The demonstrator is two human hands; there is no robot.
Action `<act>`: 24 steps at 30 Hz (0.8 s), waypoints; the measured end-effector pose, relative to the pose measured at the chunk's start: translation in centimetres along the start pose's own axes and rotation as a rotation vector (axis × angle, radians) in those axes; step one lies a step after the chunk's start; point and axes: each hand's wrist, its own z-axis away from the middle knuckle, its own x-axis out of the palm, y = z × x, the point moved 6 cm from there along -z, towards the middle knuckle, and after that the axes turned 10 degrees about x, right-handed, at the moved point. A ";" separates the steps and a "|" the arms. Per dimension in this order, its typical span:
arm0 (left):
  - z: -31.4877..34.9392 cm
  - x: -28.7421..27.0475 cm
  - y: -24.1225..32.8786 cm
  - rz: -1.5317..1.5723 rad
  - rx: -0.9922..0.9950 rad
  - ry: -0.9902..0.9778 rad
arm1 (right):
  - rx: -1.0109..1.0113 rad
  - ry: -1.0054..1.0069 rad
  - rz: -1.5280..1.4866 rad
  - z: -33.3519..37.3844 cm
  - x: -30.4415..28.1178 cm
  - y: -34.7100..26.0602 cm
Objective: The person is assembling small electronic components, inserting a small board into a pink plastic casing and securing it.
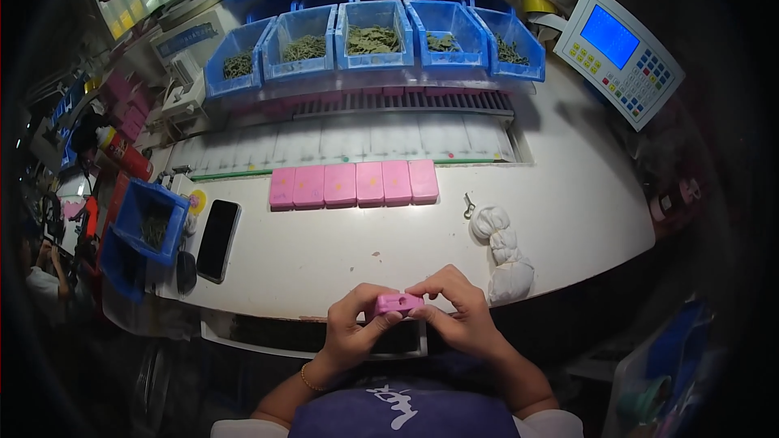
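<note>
A small pink block (398, 302) with a dark hole in its visible side is held at the table's near edge. My left hand (351, 326) grips its left end, thumb below and fingers over the top. On the other end, my right hand (464, 318) closes with thumb and forefinger. Farther off, several similar pink blocks (341, 185) stand side by side in a row. To the right lie a small metal eye-shaped piece (469, 207) and a knotted white cloth bundle (508, 255).
A black phone (218, 241) lies at the left, beside blue bins (154, 223). Behind the row is a long pale strip (349, 142) set in the table. Blue bins of small greenish parts (373, 40) rise at the back. A keypad panel with a blue screen (617, 53) stands right.
</note>
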 end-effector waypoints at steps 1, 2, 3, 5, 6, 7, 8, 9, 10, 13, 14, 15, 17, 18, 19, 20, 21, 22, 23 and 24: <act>0.0 0.0 0.2 0.001 -0.001 -0.001 | 0.002 0.001 0.000 0.1 0.0 -0.1; -0.1 0.0 0.4 -0.019 0.014 0.011 | 0.011 0.006 0.001 0.2 -0.1 -0.1; -0.2 0.1 0.6 -0.037 0.030 0.023 | 0.021 0.013 0.003 0.3 -0.2 -0.2; 0.2 -0.1 -0.3 0.041 -0.046 0.082 | -0.083 0.104 0.166 0.2 -0.6 -0.4; 0.2 -0.5 -1.1 0.113 -0.130 0.146 | -0.187 0.184 0.324 0.3 -0.9 -0.7; 0.1 -1.4 -1.7 0.134 -0.226 0.258 | -0.120 0.319 0.491 0.3 -2.1 -0.7; 0.2 -2.8 -2.1 0.139 -0.283 0.317 | -0.120 0.323 0.493 0.3 -2.8 -0.6; 0.1 -4.0 -2.6 0.045 -0.305 0.322 | -0.028 0.493 0.764 0.5 -4.3 -0.1; 0.0 -5.1 -3.3 -0.052 -0.327 0.328 | 0.069 0.660 1.033 1.0 -5.8 0.5; -0.5 -6.3 -4.3 -0.503 -0.339 0.239 | 0.250 0.553 0.674 2.2 -8.5 5.8; -0.6 -6.3 -4.4 -0.504 -0.337 0.241 | 0.247 0.554 0.674 2.3 -8.9 5.6; -1.0 -6.3 -3.5 -0.775 -0.203 0.191 | 0.212 0.591 0.575 2.4 -9.5 5.0; -1.3 -5.8 -1.9 -1.042 -0.062 0.134 | 0.178 0.629 0.476 2.7 -11.0 4.9; -1.3 -5.4 -1.5 -1.024 -0.090 0.046 | 0.213 0.625 0.596 2.6 -11.9 5.1; -1.1 -5.0 -1.3 -1.007 -0.119 -0.041 | 0.245 0.618 0.715 2.1 -12.5 5.3; -0.9 -4.9 -1.2 -1.014 -0.117 -0.036 | 0.238 0.618 0.711 1.3 -12.7 5.3; -0.7 -4.8 -1.4 -1.004 -0.131 -0.024 | 0.180 0.650 0.942 0.4 -12.6 4.9; -0.5 -4.9 -1.6 -0.995 -0.147 -0.010 | 0.115 0.678 1.171 -0.8 -12.3 4.5; -0.5 -4.9 -1.8 -0.992 -0.117 0.007 | 0.099 0.673 1.160 -2.2 -12.8 4.6; -0.5 -5.2 -1.9 -1.010 -0.121 0.022 | -0.021 0.448 1.085 -4.3 -12.0 4.8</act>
